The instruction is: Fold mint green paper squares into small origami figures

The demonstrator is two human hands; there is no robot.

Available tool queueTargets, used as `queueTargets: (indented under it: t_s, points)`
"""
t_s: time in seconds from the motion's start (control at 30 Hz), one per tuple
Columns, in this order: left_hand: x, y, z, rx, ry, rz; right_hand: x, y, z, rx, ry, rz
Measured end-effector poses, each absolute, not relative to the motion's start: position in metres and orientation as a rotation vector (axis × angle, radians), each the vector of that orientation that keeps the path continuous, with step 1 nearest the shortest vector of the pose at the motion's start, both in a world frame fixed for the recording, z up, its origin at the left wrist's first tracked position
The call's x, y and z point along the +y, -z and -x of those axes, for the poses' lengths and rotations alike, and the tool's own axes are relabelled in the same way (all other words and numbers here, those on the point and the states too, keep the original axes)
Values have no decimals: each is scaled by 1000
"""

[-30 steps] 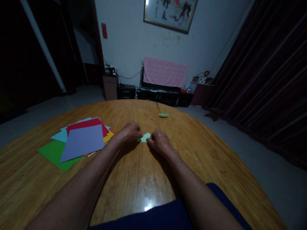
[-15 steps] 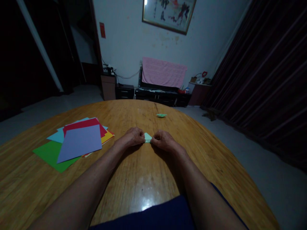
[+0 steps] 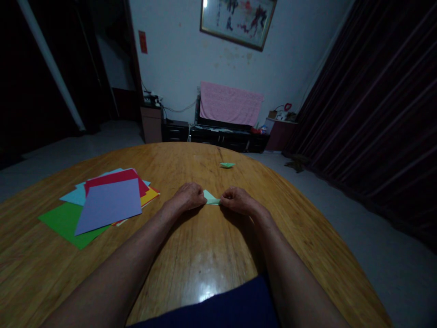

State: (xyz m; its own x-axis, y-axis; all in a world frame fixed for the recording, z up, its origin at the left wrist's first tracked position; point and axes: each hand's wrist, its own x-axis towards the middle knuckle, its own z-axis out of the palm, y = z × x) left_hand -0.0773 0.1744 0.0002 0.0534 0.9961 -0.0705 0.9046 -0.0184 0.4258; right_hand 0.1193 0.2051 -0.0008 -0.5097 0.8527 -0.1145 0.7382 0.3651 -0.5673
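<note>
A small piece of pale green folded paper [image 3: 210,198] lies low over the middle of the table, between my two hands. My left hand [image 3: 191,196] is closed on its left end, fingertips pinched. At the right end, the fingers of my right hand [image 3: 236,199] pinch a narrow strip of the same paper. A light green triangle rises above that strip, close to the left fingertips. Both ends of the paper are hidden under my fingers.
A green folded paper shape [image 3: 227,165] rests farther back on the round wooden table [image 3: 205,250]. To the left lies a spread of coloured sheets, a lavender sheet [image 3: 111,205] on top, a green sheet [image 3: 64,223] beneath. A pink towel [image 3: 232,102] hangs behind.
My right hand has shifted slightly right, away from the left one, and more of the paper's lower strip shows between them. The view has turned a little.
</note>
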Motion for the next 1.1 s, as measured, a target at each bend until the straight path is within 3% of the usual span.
queueTargets:
  t_s: [0.4,0.63,1.1]
  points:
    - [177,1,74,1938,-348,-2024,206,0,-126,-2382,-982,1484]
    - [175,-3,70,1971,-327,-2012,201,-5,-116,-2426,-603,1521]
    - [171,-7,66,2001,-301,-2002,203,-2,-111,-2433,-506,1622]
